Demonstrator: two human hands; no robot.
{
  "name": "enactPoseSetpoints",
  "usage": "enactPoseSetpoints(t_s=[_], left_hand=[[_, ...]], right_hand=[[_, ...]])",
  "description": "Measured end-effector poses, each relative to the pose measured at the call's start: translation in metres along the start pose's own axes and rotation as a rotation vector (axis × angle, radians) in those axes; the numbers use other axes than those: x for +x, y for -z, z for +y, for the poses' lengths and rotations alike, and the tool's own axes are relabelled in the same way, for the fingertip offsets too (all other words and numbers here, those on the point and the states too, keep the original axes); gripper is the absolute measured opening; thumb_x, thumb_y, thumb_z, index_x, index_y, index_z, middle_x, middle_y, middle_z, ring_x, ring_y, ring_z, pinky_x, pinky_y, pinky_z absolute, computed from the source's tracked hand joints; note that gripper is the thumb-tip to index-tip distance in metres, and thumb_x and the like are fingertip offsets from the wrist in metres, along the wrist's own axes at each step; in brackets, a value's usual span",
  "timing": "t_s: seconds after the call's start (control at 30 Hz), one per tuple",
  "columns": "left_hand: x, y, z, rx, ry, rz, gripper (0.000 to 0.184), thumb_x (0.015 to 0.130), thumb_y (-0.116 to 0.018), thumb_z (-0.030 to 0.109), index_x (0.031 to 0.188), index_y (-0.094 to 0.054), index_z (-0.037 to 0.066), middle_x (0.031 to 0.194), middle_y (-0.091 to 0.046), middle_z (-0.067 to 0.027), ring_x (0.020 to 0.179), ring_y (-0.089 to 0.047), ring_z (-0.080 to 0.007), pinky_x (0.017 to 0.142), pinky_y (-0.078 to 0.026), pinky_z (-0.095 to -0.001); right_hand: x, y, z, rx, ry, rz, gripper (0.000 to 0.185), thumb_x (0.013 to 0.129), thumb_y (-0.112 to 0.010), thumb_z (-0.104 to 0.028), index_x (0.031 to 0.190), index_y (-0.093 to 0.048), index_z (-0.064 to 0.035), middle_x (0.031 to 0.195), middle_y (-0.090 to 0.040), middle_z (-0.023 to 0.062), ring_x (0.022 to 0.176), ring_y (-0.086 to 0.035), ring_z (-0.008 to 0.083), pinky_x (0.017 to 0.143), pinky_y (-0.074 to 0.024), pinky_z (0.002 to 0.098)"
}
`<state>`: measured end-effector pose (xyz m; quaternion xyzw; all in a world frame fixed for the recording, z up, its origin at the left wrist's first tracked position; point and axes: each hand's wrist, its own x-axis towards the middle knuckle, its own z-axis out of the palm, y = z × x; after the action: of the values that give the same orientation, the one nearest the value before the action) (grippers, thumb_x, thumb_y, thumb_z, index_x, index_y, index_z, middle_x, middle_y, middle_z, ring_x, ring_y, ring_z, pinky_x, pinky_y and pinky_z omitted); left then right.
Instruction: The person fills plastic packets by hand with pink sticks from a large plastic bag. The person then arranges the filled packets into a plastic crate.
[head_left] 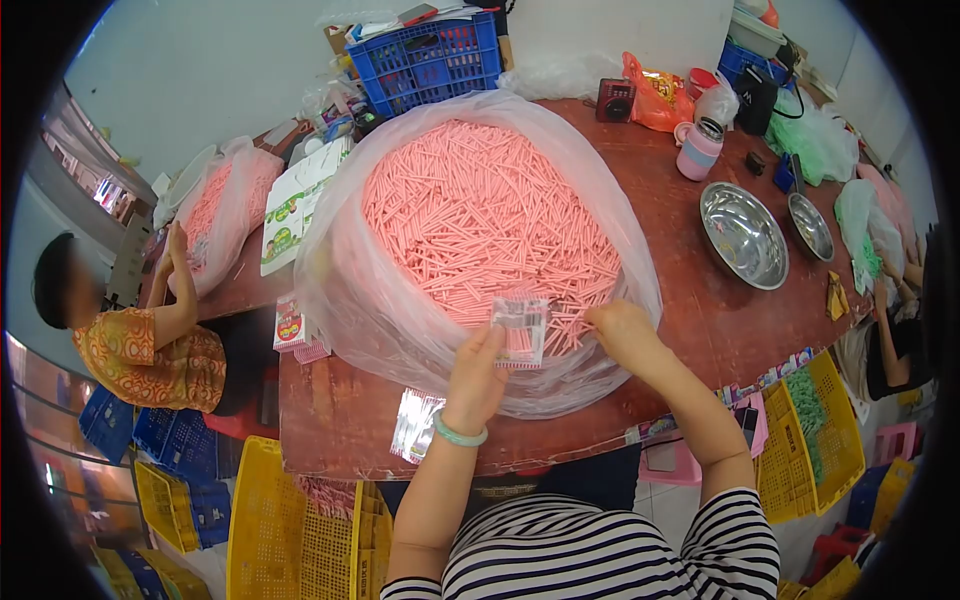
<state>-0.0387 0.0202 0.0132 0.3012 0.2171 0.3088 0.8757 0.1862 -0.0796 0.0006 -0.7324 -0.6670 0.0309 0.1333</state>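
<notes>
A large clear plastic bag [330, 330] lies open on the table, heaped with thin pink sticks [480, 200]. My left hand [475, 375], with a pale green bangle at the wrist, grips a small clear printed packet [520, 330] over the bag's near edge. Some pink sticks show through the packet's film. Just right of it, my right hand [625, 335] is at the near right edge of the heap, its fingers curled together on pink sticks; the fingertips are partly hidden. Flat silvery packets [416, 425] lie on the table beside my left forearm.
Beyond the bag stands a blue crate [425, 65]. Right of it are a pink flask [700, 150], a steel bowl [743, 235] and a steel scoop [811, 227]. White cartons [300, 210] stand left. Yellow crates [265, 525] flank me below. Another person [150, 340] sits left; someone's arm [890, 340] shows right.
</notes>
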Motion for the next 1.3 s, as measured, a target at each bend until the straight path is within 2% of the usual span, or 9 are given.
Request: enactPoseSetpoints(t_s=[0.1,0.2,0.3,0.4,0.83,1.0,1.1,1.23,1.3], left_hand=[[-0.003,0.0,-0.002,0.097,-0.028,0.014,0.026,0.1,-0.049,0.016,0.117,-0.06,0.0,0.107,-0.065,-0.003,0.094,-0.059,-0.0092,0.083,-0.047,-0.0253],[-0.003,0.009,-0.006,0.331,-0.077,-0.024,0.025,0.1,-0.049,0.017,0.108,-0.064,-0.001,0.1,-0.064,0.0003,0.089,-0.054,-0.0052,0.08,-0.043,-0.0221],[-0.003,0.016,-0.01,0.356,-0.061,-0.086,0.025,0.1,-0.051,0.017,0.106,-0.064,-0.002,0.101,-0.066,-0.0028,0.092,-0.059,-0.0079,0.082,-0.047,-0.0238],[-0.004,0.006,-0.013,0.384,-0.049,-0.056,0.026,0.101,-0.049,0.02,0.101,-0.064,-0.001,0.091,-0.061,0.0032,0.083,-0.049,-0.0035,0.076,-0.041,-0.0204],[-0.005,-0.001,-0.02,0.455,-0.036,-0.099,0.031,0.101,-0.049,0.025,0.101,-0.064,-0.002,0.089,-0.059,0.004,0.081,-0.047,-0.0031,0.073,-0.04,-0.0202],[-0.003,-0.005,-0.024,0.174,0.01,-0.013,0.031,0.101,-0.049,0.027,0.104,-0.064,0.0,0.093,-0.062,0.0026,0.082,-0.052,-0.0036,0.072,-0.042,-0.0203],[-0.006,-0.009,-0.021,0.062,0.029,-0.075,0.03,0.101,-0.048,0.027,0.108,-0.062,0.001,0.097,-0.064,0.0,0.085,-0.057,-0.0055,0.074,-0.045,-0.0215],[-0.002,-0.006,-0.028,0.009,0.02,-0.106,0.03,0.101,-0.047,0.027,0.111,-0.061,0.002,0.101,-0.065,-0.002,0.089,-0.06,-0.0075,0.077,-0.048,-0.0232],[-0.003,-0.009,-0.025,-0.064,0.043,-0.06,0.03,0.101,-0.047,0.026,0.113,-0.061,0.002,0.102,-0.065,-0.0022,0.09,-0.06,-0.0085,0.079,-0.048,-0.0236]], right_hand=[[0.0,0.006,-0.004,-0.036,-0.108,-0.027,0.008,0.079,-0.06,-0.008,0.073,-0.058,-0.0017,0.082,-0.064,0.0156,0.08,-0.062,0.0369,0.068,-0.0488,0.0448],[0.0,0.038,-0.01,0.394,-0.081,0.137,0.005,0.081,-0.06,-0.004,0.078,-0.061,-0.0001,0.082,-0.064,0.0134,0.077,-0.063,0.0301,0.065,-0.0489,0.0385],[0.001,0.08,-0.028,0.847,-0.018,0.182,0.013,0.081,-0.063,0.006,0.091,-0.068,0.0011,0.085,-0.065,0.0042,0.08,-0.059,0.0108,0.069,-0.046,0.0241],[0.004,0.091,-0.036,0.894,0.114,0.158,0.013,0.083,-0.061,0.004,0.094,-0.067,0.0004,0.088,-0.067,0.007,0.079,-0.061,0.0126,0.07,-0.0478,0.0255],[0.017,0.073,-0.061,0.956,0.005,0.046,0.016,0.085,-0.062,0.0,0.1,-0.067,0.0002,0.093,-0.067,0.0072,0.085,-0.061,0.0153,0.075,-0.0483,0.0261],[0.018,0.051,-0.064,0.732,0.192,0.134,0.038,0.091,-0.058,-0.014,0.126,-0.057,-0.0023,0.116,-0.06,0.0173,0.111,-0.052,0.0309,0.094,-0.0418,0.0377],[0.018,0.043,-0.06,0.513,0.336,0.092,0.05,0.092,-0.056,-0.02,0.138,-0.046,-0.004,0.134,-0.048,0.0191,0.122,-0.044,0.0317,0.1,-0.0367,0.0402],[0.021,0.054,-0.053,0.524,0.387,0.039,0.054,0.09,-0.057,-0.019,0.14,-0.044,-0.0046,0.136,-0.045,0.0162,0.122,-0.043,0.0292,0.099,-0.0375,0.04],[0.019,0.075,-0.058,0.822,0.127,0.029,0.057,0.088,-0.059,-0.016,0.141,-0.042,-0.0059,0.132,-0.046,0.0115,0.116,-0.046,0.0234,0.095,-0.0402,0.036]])
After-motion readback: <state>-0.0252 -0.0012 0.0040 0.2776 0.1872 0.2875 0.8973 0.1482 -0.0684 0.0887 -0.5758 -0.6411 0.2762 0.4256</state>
